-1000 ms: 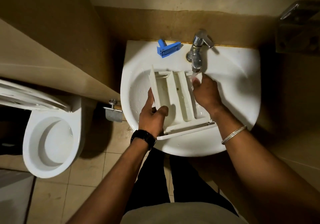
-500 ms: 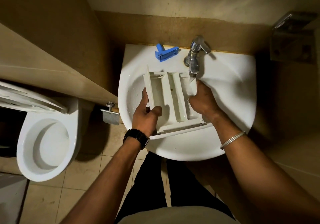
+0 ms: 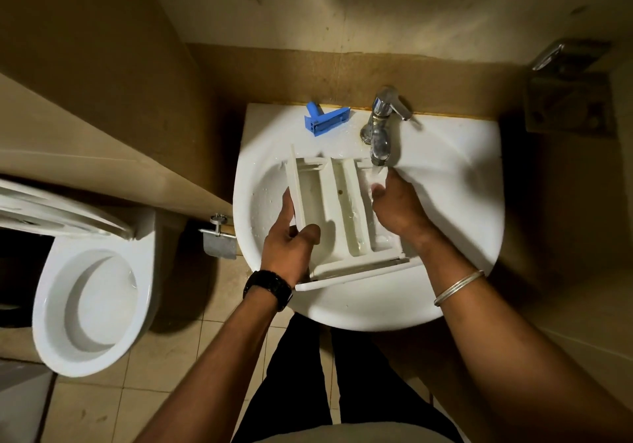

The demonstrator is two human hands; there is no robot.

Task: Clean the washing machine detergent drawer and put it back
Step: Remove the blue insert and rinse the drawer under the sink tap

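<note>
Head view, catalogued left to right, all places given relative to the sink (image 3: 445, 237).

1. Toilet (image 3: 92, 309): well left of the sink, seat raised.
2. Metal bracket (image 3: 219, 237): just beside the sink's left rim.
3. Left hand (image 3: 291, 240): inside the sink's basin, thumb curled over the drawer's left wall, gripping it.
4. Detergent drawer (image 3: 329, 209): in the basin, front panel toward the near rim, 3 compartments facing up.
5. Blue insert (image 3: 325, 120): on the sink's back ledge, apart from the drawer (it likely must go back in before refitting).
6. Tap (image 3: 380, 134): at the back ledge, running.
7. Right hand (image 3: 397, 203): in the drawer's rightmost compartment, under the stream; whether its fingers are straight or curled cannot be told.

Change: since 1 second ago the drawer has swung slightly, and the right hand has stayed rubbing under the water. Judgement: rinsing is mid-way; 2 compartments look unwashed. Obstruction: the spout overhangs the drawer's far end, limiting lift.
</note>
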